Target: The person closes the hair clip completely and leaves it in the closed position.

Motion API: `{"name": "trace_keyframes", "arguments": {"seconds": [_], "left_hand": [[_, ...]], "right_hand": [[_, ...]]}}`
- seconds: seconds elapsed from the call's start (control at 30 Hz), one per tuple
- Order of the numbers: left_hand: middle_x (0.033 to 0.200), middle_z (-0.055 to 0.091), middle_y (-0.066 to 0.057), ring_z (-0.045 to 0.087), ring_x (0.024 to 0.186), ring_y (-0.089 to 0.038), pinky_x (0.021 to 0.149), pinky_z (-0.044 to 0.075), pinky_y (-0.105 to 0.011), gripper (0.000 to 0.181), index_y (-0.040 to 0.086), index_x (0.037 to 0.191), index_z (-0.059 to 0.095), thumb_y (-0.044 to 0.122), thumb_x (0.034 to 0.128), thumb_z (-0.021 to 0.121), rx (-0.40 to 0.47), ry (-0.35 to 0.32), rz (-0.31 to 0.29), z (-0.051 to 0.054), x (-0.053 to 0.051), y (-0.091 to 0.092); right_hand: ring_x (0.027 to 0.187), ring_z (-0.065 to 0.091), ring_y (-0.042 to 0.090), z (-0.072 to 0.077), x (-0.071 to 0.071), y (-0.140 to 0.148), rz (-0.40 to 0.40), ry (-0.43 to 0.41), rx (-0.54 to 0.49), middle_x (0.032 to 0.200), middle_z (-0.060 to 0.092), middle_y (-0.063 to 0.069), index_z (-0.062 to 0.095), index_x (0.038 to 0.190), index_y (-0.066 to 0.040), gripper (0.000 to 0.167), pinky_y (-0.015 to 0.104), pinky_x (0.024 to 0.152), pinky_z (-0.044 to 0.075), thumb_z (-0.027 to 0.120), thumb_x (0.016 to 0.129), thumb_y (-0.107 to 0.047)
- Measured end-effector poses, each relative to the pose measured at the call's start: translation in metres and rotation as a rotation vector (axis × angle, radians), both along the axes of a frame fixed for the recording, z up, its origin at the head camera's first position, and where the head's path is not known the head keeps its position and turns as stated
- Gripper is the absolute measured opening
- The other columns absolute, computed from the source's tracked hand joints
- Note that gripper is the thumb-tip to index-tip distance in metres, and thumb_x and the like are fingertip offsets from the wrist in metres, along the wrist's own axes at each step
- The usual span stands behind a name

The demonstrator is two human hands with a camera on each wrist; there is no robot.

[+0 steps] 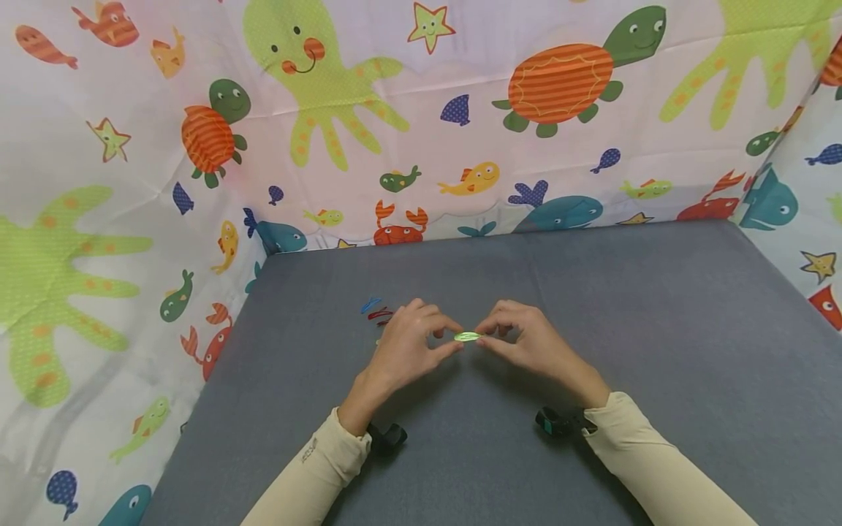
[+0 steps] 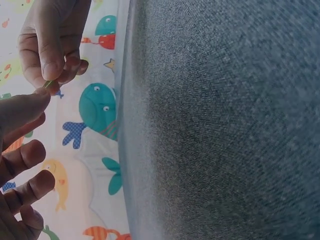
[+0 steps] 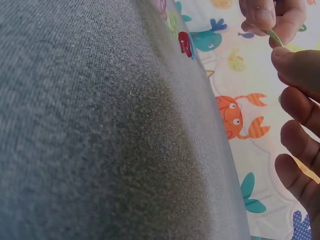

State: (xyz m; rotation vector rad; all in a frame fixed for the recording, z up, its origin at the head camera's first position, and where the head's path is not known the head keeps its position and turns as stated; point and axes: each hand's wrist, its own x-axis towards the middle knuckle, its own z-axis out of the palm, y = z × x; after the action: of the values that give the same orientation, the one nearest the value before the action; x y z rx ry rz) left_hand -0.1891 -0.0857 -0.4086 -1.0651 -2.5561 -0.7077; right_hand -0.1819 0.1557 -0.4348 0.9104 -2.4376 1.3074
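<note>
A small light green hair clip (image 1: 467, 337) is held level above the table between both hands. My left hand (image 1: 409, 342) pinches its left end between thumb and fingertips. The right hand (image 1: 529, 334) pinches the other end the same way. Seen from the right wrist, the green clip (image 3: 274, 37) appears as a thin sliver between the two thumbs, mostly covered by fingers. Behind my left hand lie a blue hair clip (image 1: 371, 305) and red hair clips (image 1: 380, 313), partly hidden by that hand.
Grey cloth covers the table (image 1: 658, 329). A curtain (image 1: 421, 146) printed with sea animals stands along the back and both sides. In the right wrist view, a green clip (image 3: 172, 22) lies on the table near a red one (image 3: 185, 44).
</note>
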Motion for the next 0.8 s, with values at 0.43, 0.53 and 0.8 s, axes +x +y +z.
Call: {"name": "trace_keyframes", "arguments": {"seconds": [0.43, 0.53, 0.8], "left_hand": [[0.071, 0.058, 0.007, 0.045, 0.069, -0.012, 0.062, 0.034, -0.027, 0.012, 0.024, 0.096, 0.082, 0.027, 0.0842, 0.085, -0.083, -0.163, 0.096, 0.010, -0.021, 0.017], [0.071, 0.057, 0.007, 0.047, 0.071, -0.013, 0.063, 0.035, -0.028, 0.012, 0.024, 0.096, 0.082, 0.028, 0.0850, 0.084, -0.095, -0.234, 0.139, 0.011, -0.031, 0.025], [0.075, 0.064, 0.005, 0.053, 0.067, -0.011, 0.053, 0.039, -0.024, 0.013, 0.023, 0.098, 0.082, 0.029, 0.0865, 0.082, -0.112, -0.347, 0.234, 0.005, -0.057, 0.047]], "right_hand": [[0.074, 0.056, 0.011, 0.006, -0.013, 0.001, -0.098, 0.009, 0.091, 0.085, 0.066, -0.007, 0.080, 0.093, -0.018, 0.009, 0.030, 0.065, 0.049, 0.082, 0.086, -0.013], [0.074, 0.056, 0.013, 0.007, -0.020, 0.004, -0.132, -0.003, 0.129, 0.085, 0.067, -0.005, 0.080, 0.093, -0.017, 0.007, 0.030, 0.067, 0.049, 0.081, 0.087, -0.013], [0.067, 0.051, 0.012, -0.001, -0.044, 0.014, -0.194, -0.044, 0.174, 0.085, 0.068, 0.000, 0.081, 0.094, -0.013, 0.006, 0.027, 0.061, 0.044, 0.079, 0.089, -0.011]]}}
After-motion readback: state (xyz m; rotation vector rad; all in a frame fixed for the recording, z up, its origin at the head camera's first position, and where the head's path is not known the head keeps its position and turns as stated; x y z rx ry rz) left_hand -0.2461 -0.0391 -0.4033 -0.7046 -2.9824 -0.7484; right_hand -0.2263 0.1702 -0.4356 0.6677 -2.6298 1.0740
